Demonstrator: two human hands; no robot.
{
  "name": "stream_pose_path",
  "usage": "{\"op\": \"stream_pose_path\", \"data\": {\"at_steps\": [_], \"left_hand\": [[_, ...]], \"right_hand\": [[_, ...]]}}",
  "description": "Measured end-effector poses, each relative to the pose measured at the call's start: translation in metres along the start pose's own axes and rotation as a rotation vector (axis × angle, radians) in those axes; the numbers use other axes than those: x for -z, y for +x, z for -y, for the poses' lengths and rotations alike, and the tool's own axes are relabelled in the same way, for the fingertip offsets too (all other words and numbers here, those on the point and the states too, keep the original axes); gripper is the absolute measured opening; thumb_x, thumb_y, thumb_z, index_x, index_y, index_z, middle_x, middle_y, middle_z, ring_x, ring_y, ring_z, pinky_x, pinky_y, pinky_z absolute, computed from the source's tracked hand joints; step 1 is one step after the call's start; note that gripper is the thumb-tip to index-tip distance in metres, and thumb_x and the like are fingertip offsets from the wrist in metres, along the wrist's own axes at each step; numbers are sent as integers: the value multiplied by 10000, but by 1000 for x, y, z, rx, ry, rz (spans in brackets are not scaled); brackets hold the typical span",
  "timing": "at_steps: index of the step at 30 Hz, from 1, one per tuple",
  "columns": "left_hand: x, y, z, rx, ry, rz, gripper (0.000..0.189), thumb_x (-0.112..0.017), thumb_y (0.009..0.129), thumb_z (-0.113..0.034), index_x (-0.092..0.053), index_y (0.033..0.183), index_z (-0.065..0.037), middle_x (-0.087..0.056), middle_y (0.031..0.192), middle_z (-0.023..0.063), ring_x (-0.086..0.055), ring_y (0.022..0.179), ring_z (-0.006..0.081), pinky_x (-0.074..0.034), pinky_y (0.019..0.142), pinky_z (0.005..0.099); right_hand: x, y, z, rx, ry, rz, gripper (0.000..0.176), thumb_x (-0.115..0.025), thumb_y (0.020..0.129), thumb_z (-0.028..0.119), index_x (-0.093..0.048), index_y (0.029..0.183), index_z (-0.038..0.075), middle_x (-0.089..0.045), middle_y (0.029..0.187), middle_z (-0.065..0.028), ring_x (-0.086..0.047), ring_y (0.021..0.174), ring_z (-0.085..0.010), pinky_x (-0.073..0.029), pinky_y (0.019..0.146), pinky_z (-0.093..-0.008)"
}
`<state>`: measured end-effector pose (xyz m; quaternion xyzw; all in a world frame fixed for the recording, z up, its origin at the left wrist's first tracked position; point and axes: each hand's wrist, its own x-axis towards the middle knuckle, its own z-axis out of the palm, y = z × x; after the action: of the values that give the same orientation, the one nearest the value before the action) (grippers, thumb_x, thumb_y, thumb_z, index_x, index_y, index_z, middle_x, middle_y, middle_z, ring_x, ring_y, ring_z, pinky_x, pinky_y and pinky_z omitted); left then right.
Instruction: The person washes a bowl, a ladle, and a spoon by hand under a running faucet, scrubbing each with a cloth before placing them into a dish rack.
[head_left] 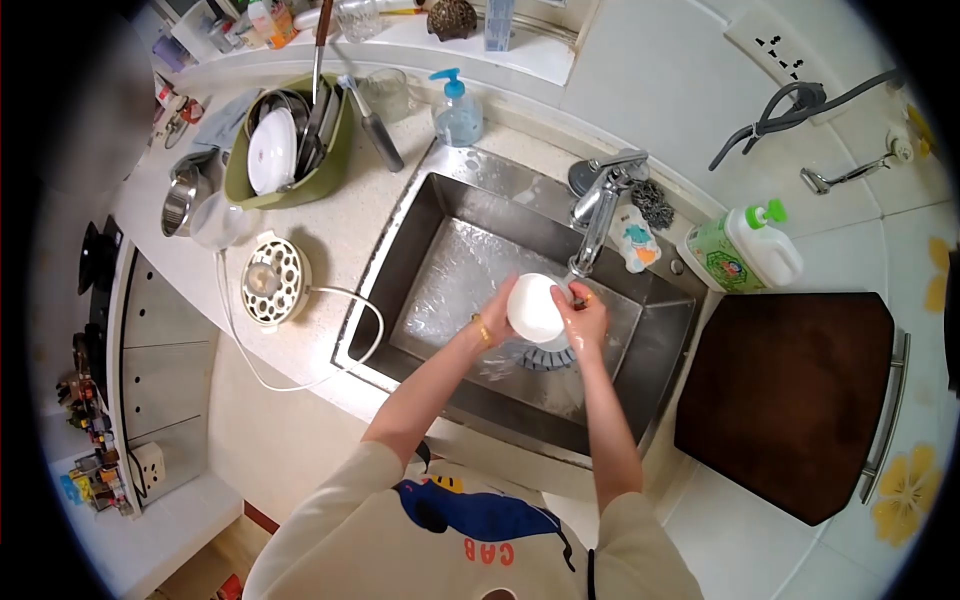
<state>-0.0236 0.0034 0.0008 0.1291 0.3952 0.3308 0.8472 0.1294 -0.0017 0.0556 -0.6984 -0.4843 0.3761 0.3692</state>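
Note:
Over the sink (465, 270), a small white bowl (535, 308) is held between my two hands. My left hand (497, 315) closes on the bowl's left side, with a yellow band at the wrist. On its right side my right hand (588, 322) grips the rim; a ring shows on one finger. Just beyond the bowl is the spout of the metal faucet (598, 215). Below my hands a dish with dark stripes (546, 358) lies in the sink, partly hidden by the bowl. The sink floor looks wet.
A green dish basin (335, 170) full of dishes stands on the left counter, near a cream steamer-like appliance (272, 280) with a white cord. A blue pump bottle (457, 115) is behind the sink. To the right are a detergent jug (740, 250) and a dark brown board (790, 400).

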Motion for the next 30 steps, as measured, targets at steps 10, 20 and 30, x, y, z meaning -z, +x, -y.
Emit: {"op": "stream_pose_path", "data": {"at_steps": [10,20,30], "left_hand": [[-59,48,11,67,-455,151,549,-425,766,-607,-586,961,-120,-610,928,49,-575,850,238,-437,824,400],[-53,48,15,-8,-453,324,429,-474,787,-431,-550,1050,-101,-603,968,79,-577,895,247,-437,842,407],[-25,6,-4,-370,-324,132,624,-499,817,-331,-215,1358,-205,-419,1262,120,-443,1131,293,-364,942,467]], "right_hand": [[11,-26,4,520,-440,-222,490,-693,643,166,-531,1101,101,-515,1099,-82,-514,965,-298,-439,804,-384],[11,-20,-40,-537,1029,88,609,-330,863,520,-275,1329,134,-378,1301,-96,-380,1190,-250,-314,956,-420],[-40,11,-40,-703,1113,429,623,-271,834,603,-429,1234,151,-499,1184,-50,-511,1054,-224,-448,803,-410]]}}
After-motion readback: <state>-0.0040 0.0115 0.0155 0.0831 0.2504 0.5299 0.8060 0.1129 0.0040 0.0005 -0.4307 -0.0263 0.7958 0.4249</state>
